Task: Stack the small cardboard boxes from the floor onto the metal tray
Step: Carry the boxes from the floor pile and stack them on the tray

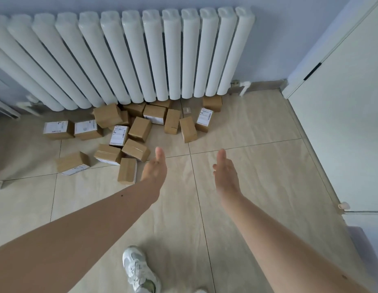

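hands (190, 170) flat, empty, above boxes (131, 132)

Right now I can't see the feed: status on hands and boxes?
Left hand open, right hand open, both empty. Cardboard boxes scattered on floor below radiator. Metal tray not in view. Nothing blocking reach.

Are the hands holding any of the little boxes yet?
No, nothing is held. The left hand and right hand are both open with straight fingers, reaching above the floor toward the cardboard boxes, touching none.
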Available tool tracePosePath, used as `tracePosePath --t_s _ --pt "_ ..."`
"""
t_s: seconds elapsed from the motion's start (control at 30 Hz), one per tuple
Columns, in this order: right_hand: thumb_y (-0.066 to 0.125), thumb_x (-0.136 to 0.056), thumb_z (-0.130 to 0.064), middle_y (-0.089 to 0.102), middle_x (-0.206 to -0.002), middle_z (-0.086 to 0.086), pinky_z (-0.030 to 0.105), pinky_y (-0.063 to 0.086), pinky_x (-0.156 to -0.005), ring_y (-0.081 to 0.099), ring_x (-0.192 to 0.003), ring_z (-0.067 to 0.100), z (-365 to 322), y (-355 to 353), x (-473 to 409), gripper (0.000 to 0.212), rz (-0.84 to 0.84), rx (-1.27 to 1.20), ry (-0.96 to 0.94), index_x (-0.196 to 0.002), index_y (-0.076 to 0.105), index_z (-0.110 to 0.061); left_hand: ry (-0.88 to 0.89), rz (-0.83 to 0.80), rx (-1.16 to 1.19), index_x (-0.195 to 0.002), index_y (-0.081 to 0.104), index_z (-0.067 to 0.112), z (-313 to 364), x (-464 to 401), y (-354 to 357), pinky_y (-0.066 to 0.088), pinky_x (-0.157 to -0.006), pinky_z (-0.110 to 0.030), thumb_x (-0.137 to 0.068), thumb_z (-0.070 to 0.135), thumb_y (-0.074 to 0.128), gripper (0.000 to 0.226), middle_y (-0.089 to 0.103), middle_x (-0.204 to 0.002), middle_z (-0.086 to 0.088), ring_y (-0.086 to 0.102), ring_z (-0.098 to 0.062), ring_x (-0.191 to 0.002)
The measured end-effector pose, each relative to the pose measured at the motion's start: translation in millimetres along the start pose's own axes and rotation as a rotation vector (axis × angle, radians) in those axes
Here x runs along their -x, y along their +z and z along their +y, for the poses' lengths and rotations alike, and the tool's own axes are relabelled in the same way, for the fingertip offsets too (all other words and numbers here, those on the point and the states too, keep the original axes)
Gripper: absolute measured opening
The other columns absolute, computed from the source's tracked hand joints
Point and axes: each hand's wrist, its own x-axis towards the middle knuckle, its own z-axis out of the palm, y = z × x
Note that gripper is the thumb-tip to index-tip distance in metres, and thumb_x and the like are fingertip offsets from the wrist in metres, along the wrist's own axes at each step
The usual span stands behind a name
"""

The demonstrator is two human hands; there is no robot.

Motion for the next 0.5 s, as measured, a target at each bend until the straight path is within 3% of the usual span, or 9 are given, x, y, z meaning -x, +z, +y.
tracePosePath --t_s 0.17,0.27,0.3,0.4,0.43,0.5 --pt "0.022 -0.100 -0.068 0.057 -0.132 0.003 0.037 0.038 -0.097 0.052 -0.124 0.025 -37.3 63.0 -40.5 0.070 0.000 0.070 0.011 -0.140 0.048 -0.017 -0.017 0.007 0.027 -0.139 0.051 0.000 16.3 -61.2 -40.0 0.040 -0.104 -0.042 -0.106 0.052 0.024 0.067 0.053 -0.142 -0.020 0.050 -0.037 -0.131" --pt "0.021 -0.100 -0.068 0.054 -0.103 -0.005 0.033 0.038 -0.083 0.053 -0.099 0.018 -51.5 106.8 -61.5 0.055 -0.027 0.051 0.018 -0.114 0.052 -0.025 -0.123 0.025 0.020 -0.146 0.047 0.012 20.0 -98.7 -63.6 0.033 -0.111 -0.043 -0.105 0.057 0.020 0.067 0.051 -0.145 -0.008 0.046 -0.029 -0.134" --pt "0.020 -0.100 -0.068 0.053 -0.101 -0.006 0.033 0.038 -0.081 0.052 -0.097 0.018 -55.8 123.2 -69.8 0.053 -0.045 0.080 0.010 -0.112 0.051 -0.027 -0.131 0.042 0.023 -0.144 0.049 0.012 17.9 -115.8 -72.2 0.034 -0.110 -0.042 -0.105 0.057 0.020 0.067 0.053 -0.141 -0.007 0.048 -0.029 -0.129" --pt "0.018 -0.101 -0.065 0.056 -0.130 0.003 0.040 0.040 -0.098 0.051 -0.123 0.026 -65.3 169.1 -96.9 0.068 -0.078 0.178 0.003 -0.137 0.049 -0.017 -0.183 0.149 0.146 -0.144 0.049 0.011 11.2 -156.3 -89.1 0.035 -0.100 -0.034 -0.107 0.052 0.019 0.063 0.052 -0.125 -0.001 0.048 -0.023 -0.110" --pt "0.018 -0.102 -0.064 0.055 -0.135 0.005 0.040 0.038 -0.101 0.049 -0.127 0.027 -66.0 182.3 -105.8 0.070 -0.089 0.188 0.006 -0.142 0.046 -0.015 -0.204 0.216 0.194 -0.147 0.044 0.011 9.8 -167.9 -96.5 0.037 -0.097 -0.028 -0.107 0.050 0.014 0.063 0.052 -0.130 -0.004 0.049 -0.021 -0.110" --pt "0.017 -0.104 -0.060 0.051 -0.141 0.008 0.037 0.036 -0.099 0.048 -0.128 0.027 -66.4 203.1 -119.4 0.069 -0.116 0.200 -0.002 -0.145 0.043 -0.012 -0.216 0.236 0.199 -0.146 0.044 0.009 -4.7 -191.1 -106.0 0.044 -0.075 -0.013 -0.103 0.054 0.001 0.075 0.052 -0.142 -0.016 0.055 -0.020 -0.104"
